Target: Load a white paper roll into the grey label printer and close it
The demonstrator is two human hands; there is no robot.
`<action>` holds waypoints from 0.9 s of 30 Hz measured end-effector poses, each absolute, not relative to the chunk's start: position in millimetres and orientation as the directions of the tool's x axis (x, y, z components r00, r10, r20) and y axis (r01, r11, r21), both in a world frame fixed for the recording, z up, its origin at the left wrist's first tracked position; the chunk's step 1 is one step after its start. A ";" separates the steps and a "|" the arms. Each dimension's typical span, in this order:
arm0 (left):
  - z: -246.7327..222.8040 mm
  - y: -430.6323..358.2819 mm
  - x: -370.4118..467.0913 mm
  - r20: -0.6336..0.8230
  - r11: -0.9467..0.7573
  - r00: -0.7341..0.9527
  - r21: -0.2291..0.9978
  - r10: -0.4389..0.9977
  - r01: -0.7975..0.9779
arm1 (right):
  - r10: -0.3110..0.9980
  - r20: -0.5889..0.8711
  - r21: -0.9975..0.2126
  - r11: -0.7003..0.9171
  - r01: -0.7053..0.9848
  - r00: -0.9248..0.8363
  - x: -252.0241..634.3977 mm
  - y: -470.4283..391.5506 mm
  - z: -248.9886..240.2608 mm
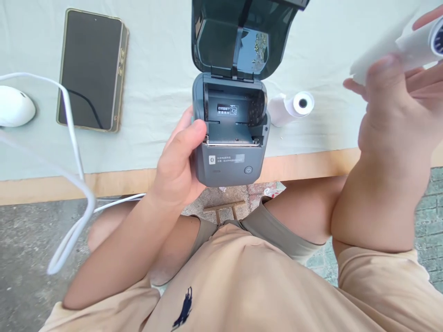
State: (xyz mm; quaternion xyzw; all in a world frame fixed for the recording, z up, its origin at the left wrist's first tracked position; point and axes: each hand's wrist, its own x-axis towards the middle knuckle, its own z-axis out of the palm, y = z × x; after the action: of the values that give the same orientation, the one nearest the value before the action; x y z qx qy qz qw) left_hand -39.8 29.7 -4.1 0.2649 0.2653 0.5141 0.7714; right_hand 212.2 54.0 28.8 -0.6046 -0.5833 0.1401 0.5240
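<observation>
My left hand is closed round the left side of a dark grey label printer, thumb on its upper edge. The printer's tinted lid stands open, and its paper bay shows bare with a small label inside. At the far right my right hand grips a white paper roll, with a loose flap of paper trailing to the left. Another, smaller white paper roll lies on the cloth just right of the printer.
A phone in a clear case lies on the pale cloth at the left. Beside it are a white mouse and a looping white cable. The wooden table edge runs above my legs.
</observation>
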 end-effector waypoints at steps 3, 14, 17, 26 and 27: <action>-3.5 30.3 -39.1 -0.127 0.324 0.333 0.693 0.934 -0.644 | 0.861 0.504 -0.613 0.305 0.729 0.063 228.6 56.9 21.3; -7.2 32.4 -38.1 -0.086 0.283 0.329 0.732 0.941 -0.619 | 0.803 0.579 -0.608 0.312 0.730 0.139 206.5 34.5 30.4; -2.0 31.9 -36.4 -0.075 0.270 0.325 0.742 0.943 -0.613 | 0.906 0.397 -0.477 0.339 0.811 -0.146 179.7 28.6 32.5; -1.5 31.8 -34.3 -0.079 0.278 0.324 0.724 0.943 -0.631 | 0.974 0.184 -0.647 0.221 0.730 -0.132 161.6 38.9 10.3; -3.0 31.5 -34.5 -0.070 0.278 0.328 0.712 0.942 -0.644 | 0.971 0.198 -0.696 0.235 0.678 -0.133 162.8 38.2 11.8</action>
State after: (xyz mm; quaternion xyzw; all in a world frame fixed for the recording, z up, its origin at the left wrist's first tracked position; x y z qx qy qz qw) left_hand -34.5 31.5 -3.0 0.2968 0.2506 0.5226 0.7589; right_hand 162.8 38.2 11.8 -0.5748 -0.7173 0.2284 0.3208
